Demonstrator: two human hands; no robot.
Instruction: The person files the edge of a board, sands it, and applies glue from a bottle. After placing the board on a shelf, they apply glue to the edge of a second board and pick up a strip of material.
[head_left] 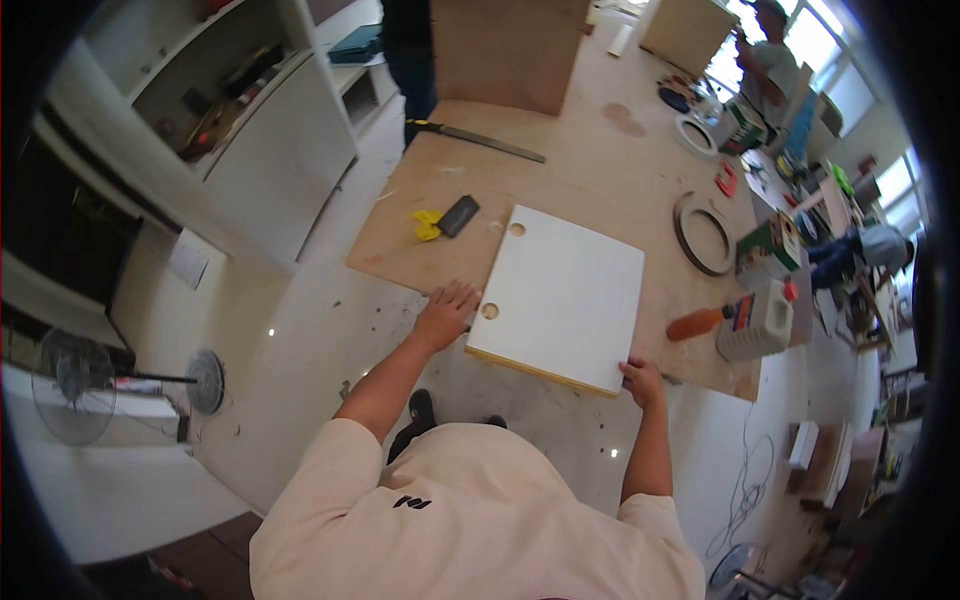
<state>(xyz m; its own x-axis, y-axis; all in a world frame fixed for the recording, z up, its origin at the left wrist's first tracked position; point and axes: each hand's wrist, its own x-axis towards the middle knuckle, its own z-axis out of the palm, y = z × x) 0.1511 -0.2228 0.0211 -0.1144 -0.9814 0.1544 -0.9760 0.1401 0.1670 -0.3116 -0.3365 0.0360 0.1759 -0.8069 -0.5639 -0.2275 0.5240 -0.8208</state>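
A white panel (570,295) with two round holes along its left side lies on the wooden worktable, its yellowish near edge jutting past the table's front. My left hand (452,310) rests flat at the panel's left edge, fingers stretched out. At the near right corner, my right hand (642,382) pinches the panel's edge with thumb and fingers. Beyond the panel's upper left lie a dark block (459,216) and a crumpled yellow piece (427,226).
Farther back on the worktable (590,150) are a handsaw (490,143) and a large wooden box (505,50). To the right stand an orange bottle (695,323), a white jug (757,320), a tin (768,248) and tape rolls (703,235). Other people are in the background.
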